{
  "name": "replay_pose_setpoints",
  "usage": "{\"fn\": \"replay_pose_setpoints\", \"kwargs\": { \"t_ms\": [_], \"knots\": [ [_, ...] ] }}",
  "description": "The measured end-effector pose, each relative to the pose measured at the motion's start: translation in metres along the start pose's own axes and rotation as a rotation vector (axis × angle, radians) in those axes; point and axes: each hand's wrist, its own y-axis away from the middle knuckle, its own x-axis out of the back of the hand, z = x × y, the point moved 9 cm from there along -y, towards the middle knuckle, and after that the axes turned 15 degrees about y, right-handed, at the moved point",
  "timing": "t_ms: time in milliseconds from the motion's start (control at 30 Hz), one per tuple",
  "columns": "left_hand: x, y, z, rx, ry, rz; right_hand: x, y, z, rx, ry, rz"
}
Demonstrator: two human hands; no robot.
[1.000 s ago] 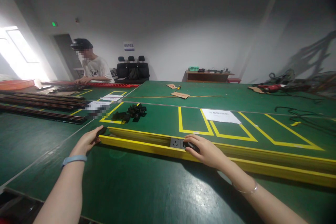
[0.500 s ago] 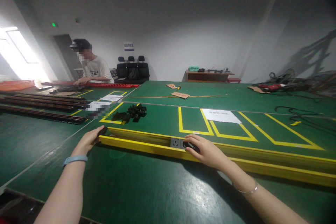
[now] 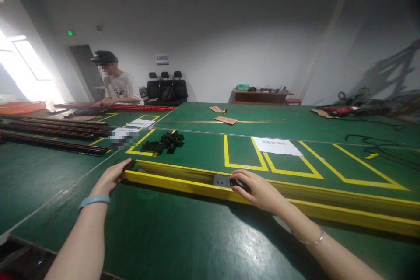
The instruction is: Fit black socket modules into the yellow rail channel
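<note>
A long yellow channel (image 3: pixel 183 182) lies across the green table, its open side up, running out of view at the right. My left hand (image 3: pixel 113 176) is closed around a black end piece (image 3: pixel 129 166) at the channel's left end; whether the piece is seated in the channel I cannot tell. Inside the channel sits a grey socket module (image 3: pixel 222 180) with its slots facing up. Just right of it, my right hand (image 3: pixel 251 186) grips a dark socket module (image 3: pixel 242 184), mostly hidden under the fingers.
Behind the channel lies a heap of black plastic parts (image 3: pixel 170 141). Dark rails (image 3: pixel 55 129) are stacked at the left, where another person (image 3: pixel 118 85) works at a red rail (image 3: pixel 141 107). A paper label (image 3: pixel 277 145), cables (image 3: pixel 370 142) and a red tool (image 3: pixel 341 110) are at the right.
Both hands keep their places on the end piece and the dark module. The whole view has shifted very slightly; nothing else visibly moves.
</note>
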Motion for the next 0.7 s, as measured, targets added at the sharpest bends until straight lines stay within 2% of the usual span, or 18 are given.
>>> {"fn": "replay_pose_setpoints", "kwargs": {
  "t_ms": [367,500,700],
  "knots": [
    [-0.008,-0.001,-0.014,0.121,-0.004,-0.09,0.002,-0.001,-0.002,0.001,-0.007,-0.002],
    [-0.007,0.0,0.0,-0.009,-0.195,-0.063,0.002,0.0,-0.001,-0.002,-0.005,0.003],
    [-0.011,0.006,0.034,-0.301,-0.794,0.043,0.002,0.0,-0.001,0.005,-0.001,0.008]
  ]
}}
